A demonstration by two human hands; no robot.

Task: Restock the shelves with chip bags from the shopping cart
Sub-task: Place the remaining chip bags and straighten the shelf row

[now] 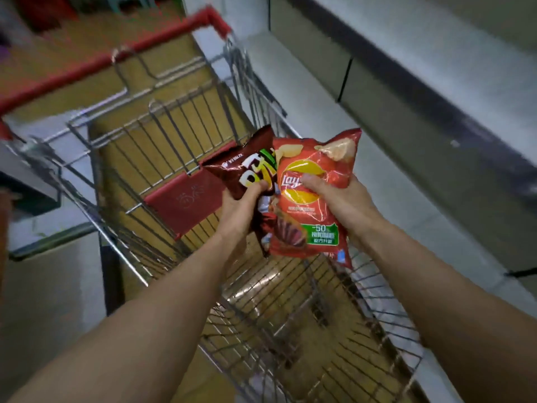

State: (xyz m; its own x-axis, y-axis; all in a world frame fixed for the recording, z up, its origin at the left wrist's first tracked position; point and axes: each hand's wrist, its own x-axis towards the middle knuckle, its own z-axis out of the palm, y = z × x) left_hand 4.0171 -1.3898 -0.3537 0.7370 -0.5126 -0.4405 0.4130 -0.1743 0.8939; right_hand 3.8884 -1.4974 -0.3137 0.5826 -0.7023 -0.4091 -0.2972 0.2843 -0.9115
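Observation:
My left hand (241, 207) grips a dark brown chip bag (238, 167) by its lower edge, thumb on the front. My right hand (340, 199) holds a red Lay's chip bag (311, 205), thumb pressed on its logo. Both bags are raised side by side over the wire shopping cart (180, 132), the red one overlapping the brown one's right edge. Below them the cart's basket floor (290, 315) shows only wire mesh with the brown floor beneath it. The view is blurred by motion.
The cart's red handle (116, 59) runs across the top left, with a red child-seat flap (186, 199) folded inside. A pale low shelf (436, 82) with a dark front edge runs along the right. Another shelf unit (29, 175) stands at the left.

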